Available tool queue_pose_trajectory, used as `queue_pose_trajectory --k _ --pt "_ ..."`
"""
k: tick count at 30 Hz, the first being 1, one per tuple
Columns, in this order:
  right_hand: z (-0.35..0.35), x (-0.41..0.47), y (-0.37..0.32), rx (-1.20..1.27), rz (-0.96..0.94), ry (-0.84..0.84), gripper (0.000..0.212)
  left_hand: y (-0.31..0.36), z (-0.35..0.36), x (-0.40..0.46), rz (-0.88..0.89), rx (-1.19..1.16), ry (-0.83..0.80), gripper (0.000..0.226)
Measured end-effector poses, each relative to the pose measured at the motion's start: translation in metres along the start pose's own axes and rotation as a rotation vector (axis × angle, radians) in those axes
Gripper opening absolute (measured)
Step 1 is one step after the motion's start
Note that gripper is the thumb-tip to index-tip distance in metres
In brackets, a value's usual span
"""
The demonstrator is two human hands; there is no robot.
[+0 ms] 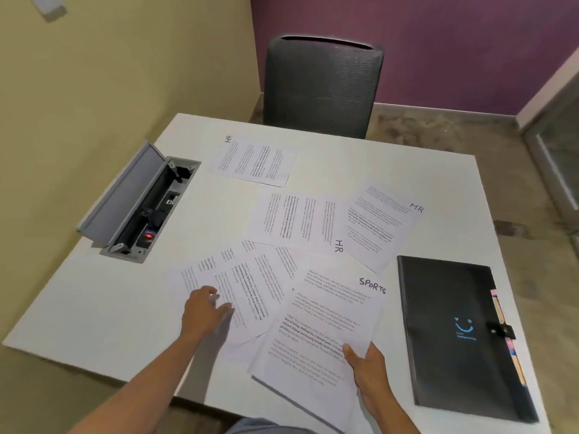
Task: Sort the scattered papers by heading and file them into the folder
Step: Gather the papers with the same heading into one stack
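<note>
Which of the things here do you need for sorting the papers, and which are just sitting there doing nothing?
For the job:
SPORTS sheet, pinched by the right hand
three HR sheets
overlapping sheets under the left hand
black folder, closed

Just lying about:
open cable box in the table
chair

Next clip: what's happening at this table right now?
A person is sorting printed sheets on a white table. The right hand grips the SPORTS sheet at its near edge, while the left hand rests on overlapping sheets whose headings don't show. Three HR sheets lie farther out, one apart near the far edge. The black folder lies closed on the right; nothing looks filed yet.
</note>
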State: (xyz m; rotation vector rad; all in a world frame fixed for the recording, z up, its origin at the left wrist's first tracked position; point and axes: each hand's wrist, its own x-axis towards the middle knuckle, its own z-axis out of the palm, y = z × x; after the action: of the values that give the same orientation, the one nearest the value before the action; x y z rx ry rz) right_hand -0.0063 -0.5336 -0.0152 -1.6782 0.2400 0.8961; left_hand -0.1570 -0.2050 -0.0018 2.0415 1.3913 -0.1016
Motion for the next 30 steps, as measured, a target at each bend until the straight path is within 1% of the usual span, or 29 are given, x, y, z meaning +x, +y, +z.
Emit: queue_pose_trajectory --k 3,4,6,7,9,11,14,16,18,21,23,25,27,30 --pt "0.011 -0.004 0.01 0.003 0.008 0.041 0.04 -0.003 -0.015 0.034 0.06 0.115 -0.006 0.07" --pt "0.015 -0.004 0.014 -0.001 0.02 0.054 0.04 -0.003 -0.02 0.044 0.086 0.148 -0.009 0.069" --pt "0.022 -0.004 0.021 -0.005 0.048 0.077 0.04 0.0 -0.03 0.059 0.129 0.221 -0.017 0.06" --pt "0.025 -0.005 0.022 -0.007 0.061 0.092 0.04 0.003 -0.034 0.064 0.128 0.258 -0.038 0.061" --pt "0.028 -0.005 0.023 -0.01 0.074 0.125 0.043 0.008 -0.037 0.071 0.101 0.344 -0.092 0.07" --pt "0.03 -0.004 0.022 -0.015 0.073 0.149 0.047 0.01 -0.037 0.076 0.119 0.451 -0.113 0.08" --pt "0.034 -0.003 0.019 -0.024 0.08 0.166 0.05 0.014 -0.034 0.079 0.131 0.449 -0.141 0.083" --pt "0.036 -0.004 0.017 -0.034 0.07 0.171 0.05 0.017 -0.032 0.082 0.123 0.397 -0.175 0.076" --pt "0.035 -0.005 0.016 -0.028 0.051 0.159 0.046 0.019 -0.032 0.084 0.109 0.36 -0.208 0.063" --pt "0.033 -0.005 0.012 -0.037 0.044 0.145 0.04 0.021 -0.031 0.082 0.114 0.386 -0.262 0.045" --pt "0.03 -0.006 0.008 -0.035 0.035 0.148 0.037 0.022 -0.027 0.076 0.142 0.383 -0.261 0.031" --pt "0.024 -0.007 0.005 -0.031 0.027 0.155 0.034 0.023 -0.023 0.067 0.158 0.305 -0.226 0.022" --pt "0.014 -0.01 0.006 -0.01 0.023 0.179 0.032 0.023 -0.022 0.053 0.176 0.178 -0.199 0.018" --pt "-0.007 -0.014 0.013 0.047 0.037 0.235 0.034 0.024 -0.027 0.03 0.202 0.036 -0.208 0.014"
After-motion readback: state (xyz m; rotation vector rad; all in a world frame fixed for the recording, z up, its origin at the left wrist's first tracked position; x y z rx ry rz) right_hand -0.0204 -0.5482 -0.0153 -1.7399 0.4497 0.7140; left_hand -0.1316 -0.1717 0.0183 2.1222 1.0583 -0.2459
